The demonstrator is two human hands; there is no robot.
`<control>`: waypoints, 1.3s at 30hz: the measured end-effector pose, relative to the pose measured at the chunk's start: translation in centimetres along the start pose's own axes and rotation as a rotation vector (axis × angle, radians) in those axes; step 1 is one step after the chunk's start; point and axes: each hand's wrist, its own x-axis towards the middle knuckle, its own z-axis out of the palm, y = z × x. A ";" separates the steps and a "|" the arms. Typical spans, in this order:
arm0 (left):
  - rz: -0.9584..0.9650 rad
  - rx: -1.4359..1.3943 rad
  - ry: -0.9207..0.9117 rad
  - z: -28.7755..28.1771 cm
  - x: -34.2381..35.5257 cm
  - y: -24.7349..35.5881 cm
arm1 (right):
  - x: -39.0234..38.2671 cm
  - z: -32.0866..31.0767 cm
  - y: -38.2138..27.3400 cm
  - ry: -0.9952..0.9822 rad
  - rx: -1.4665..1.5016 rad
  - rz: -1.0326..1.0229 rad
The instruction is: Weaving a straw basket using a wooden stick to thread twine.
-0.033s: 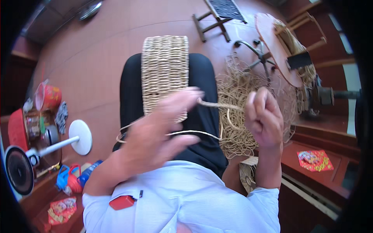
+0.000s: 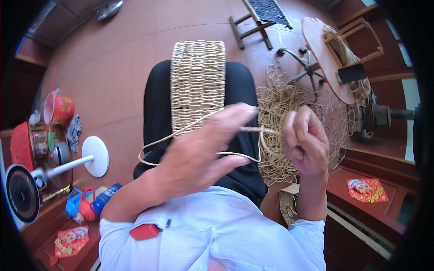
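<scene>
A long woven strip of pale straw cord (image 2: 197, 74) lies along a black padded seat (image 2: 239, 83) in front of me. My left hand (image 2: 203, 149), slightly blurred, is over the strip's near end with fingers stretched out and thumb apart. A loose cord (image 2: 153, 163) loops around it, both above and below. My right hand (image 2: 305, 140), to the right of the seat, has its fingers curled tight on a cord (image 2: 251, 129) that stretches leftward toward my left fingertips. Whether those fingertips touch the cord is hard to tell.
A tangled cord pile (image 2: 280, 113) lies right of the seat. At right stand a rack (image 2: 251, 31), chair base (image 2: 307, 67) and pink board (image 2: 318, 54). At left are a fan (image 2: 22, 192), round white base (image 2: 95, 156), red bucket (image 2: 58, 108) and bottles (image 2: 86, 203).
My left hand has shifted a little to the right, and my right hand slightly down. The cord loop now rises higher across the woven strip behind my left hand.
</scene>
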 end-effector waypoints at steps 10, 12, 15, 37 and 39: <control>-0.069 0.073 -0.026 -2.6 -3.5 -3.6 | -0.3 0.7 3.5 0.062 -0.202 0.062; -0.106 0.064 0.073 -2.4 -3.3 -3.4 | -0.2 0.7 4.2 0.088 -0.151 0.078; -0.215 -0.005 0.105 -1.6 -3.3 -2.6 | 0.1 0.8 4.6 0.062 -0.083 0.072; -0.554 -0.374 -0.184 -2.4 -3.7 -2.5 | 1.4 5.5 7.6 -0.100 -1.386 -0.570; -0.558 -0.399 -0.229 -2.4 -4.0 -2.7 | 1.3 5.3 7.8 -0.141 -1.332 -0.604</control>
